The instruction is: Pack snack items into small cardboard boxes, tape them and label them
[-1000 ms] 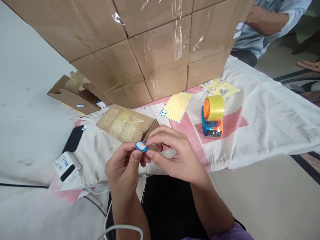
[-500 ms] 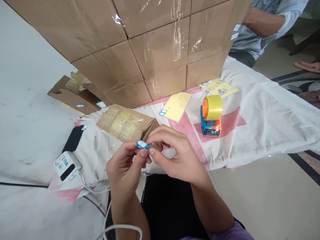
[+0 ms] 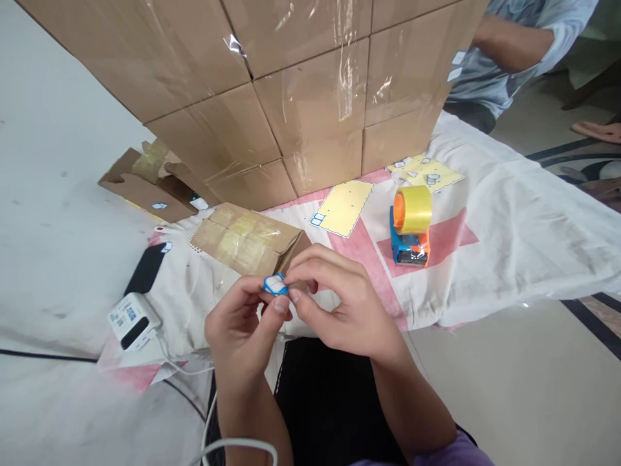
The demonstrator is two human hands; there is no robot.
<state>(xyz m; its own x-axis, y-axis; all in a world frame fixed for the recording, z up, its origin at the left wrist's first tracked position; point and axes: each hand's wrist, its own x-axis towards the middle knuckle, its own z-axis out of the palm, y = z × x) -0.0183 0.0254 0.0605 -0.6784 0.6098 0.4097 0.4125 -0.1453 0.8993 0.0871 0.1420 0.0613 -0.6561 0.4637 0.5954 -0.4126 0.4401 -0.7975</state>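
Over the near edge of the cloth, my left hand [image 3: 247,320] pinches a small white piece with blue edges [image 3: 275,285] between thumb and forefinger. My right hand [image 3: 334,301] closes thumb and fingertips on the piece's right side, so both hands grip it. It looks like the white, blue-edged pieces on the yellow sheet [image 3: 352,207] beyond; whether it is a sticker I cannot tell. Just behind my hands lies a small taped cardboard box [image 3: 247,236]. A tape dispenser [image 3: 411,226] with a yellowish roll stands right of my right hand.
A large wall of taped cardboard boxes [image 3: 315,97] rises at the back. At left are an open carton [image 3: 148,188], a black phone [image 3: 145,268] and a white device [image 3: 133,320] with a cable. Another yellow sheet [image 3: 449,175] lies at back right, near another person's arm [image 3: 517,45].
The white piece has turned slightly between my fingertips, showing more of its white face. My hands stay nearly in place; the view has shifted a little.
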